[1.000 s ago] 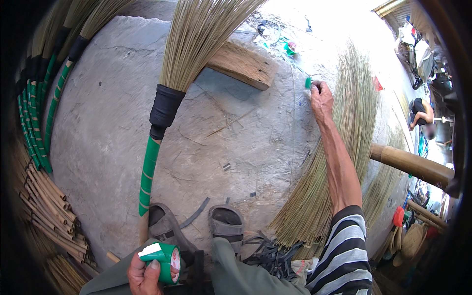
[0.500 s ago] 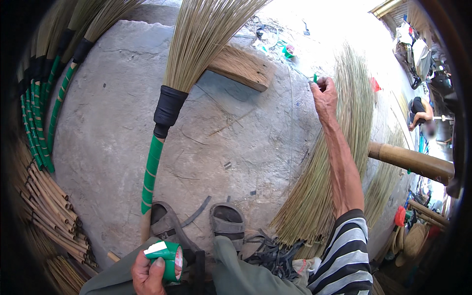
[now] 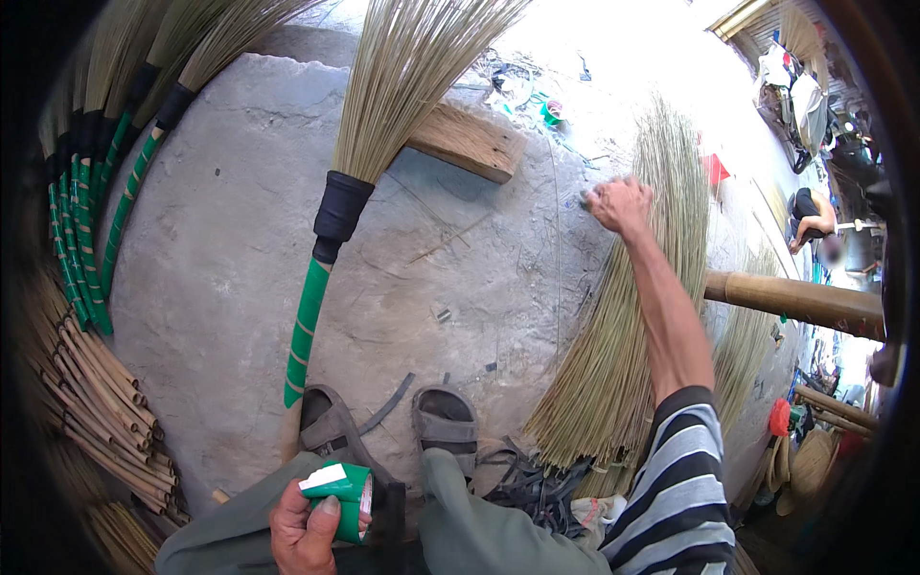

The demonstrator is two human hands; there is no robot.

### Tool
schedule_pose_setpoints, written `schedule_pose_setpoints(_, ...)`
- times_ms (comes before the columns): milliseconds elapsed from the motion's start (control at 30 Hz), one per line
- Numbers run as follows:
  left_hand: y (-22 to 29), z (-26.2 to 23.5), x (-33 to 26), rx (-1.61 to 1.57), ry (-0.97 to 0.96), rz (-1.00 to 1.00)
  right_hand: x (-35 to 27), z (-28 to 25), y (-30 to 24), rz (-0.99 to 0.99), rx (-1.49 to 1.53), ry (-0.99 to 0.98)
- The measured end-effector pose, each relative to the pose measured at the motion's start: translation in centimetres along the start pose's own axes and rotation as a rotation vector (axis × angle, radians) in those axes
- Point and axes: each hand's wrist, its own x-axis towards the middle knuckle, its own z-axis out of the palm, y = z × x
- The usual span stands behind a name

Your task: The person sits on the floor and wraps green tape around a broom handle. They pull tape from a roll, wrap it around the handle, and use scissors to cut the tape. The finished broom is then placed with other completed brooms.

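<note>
My left hand [image 3: 305, 530] grips a roll of green tape [image 3: 351, 498] above my lap, with a white patch on the tape's outer face. Out ahead on the right, my right hand [image 3: 621, 204] is blurred, its fingers bent. A small dark green smear shows at its fingertips; whether they hold it I cannot tell. Below that hand lies a long bundle of broom grass [image 3: 613, 355]. A broom [image 3: 309, 307] rests between me and a wooden block [image 3: 470, 142], its black-bound bristles over the block and its handle, partly wrapped in green, running down to my left leg.
Finished-looking brooms [image 3: 120, 206] with green-banded handles stand at the left, above a pile of cut canes [image 3: 105, 402]. A thick bamboo pole [image 3: 795, 302] juts in from the right. Black strips [image 3: 541, 503] lie by my sandals. A person [image 3: 813, 218] crouches at far right.
My right hand has dropped slightly and moved left, now blurred; the green tape strip pinched in it before is no longer distinct. My left hand still holds the tape roll.
</note>
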Motion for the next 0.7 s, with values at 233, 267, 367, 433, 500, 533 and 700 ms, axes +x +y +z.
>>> schedule_pose_setpoints(233, -0.3, 0.4, -2.9, -0.046, -0.064, 0.039, -5.7, 0.0, 6.4, -0.101, 0.679, 0.33)
schedule_pose_setpoints(267, -0.3, 0.4, -3.3, -0.048, -0.073, 0.044, -6.9, -0.1, 6.4, -0.077, 0.735, 0.337)
schedule_pose_setpoints(367, -0.5, 0.4, -4.0, -0.055, -0.136, 0.068, -9.8, -0.7, 5.9, -0.032, 0.873, 0.297)
schedule_pose_setpoints(433, -0.8, 0.3, -4.3, -0.06, -0.139, 0.103, -11.4, -0.9, 5.5, 0.012, 0.918, 0.289)
schedule_pose_setpoints(500, -1.2, 0.2, -4.6, -0.051, -0.149, 0.124, -12.6, -1.0, 5.2, -0.006, 1.023, 0.231)
schedule_pose_setpoints(533, -1.3, 0.2, -4.7, -0.056, -0.143, 0.124, -13.2, -1.1, 4.9, -0.016, 1.094, 0.214)
schedule_pose_setpoints(700, -1.6, 0.0, -5.1, -0.054, -0.135, 0.128, -15.9, -3.2, 1.4, -0.016, 1.205, 0.049)
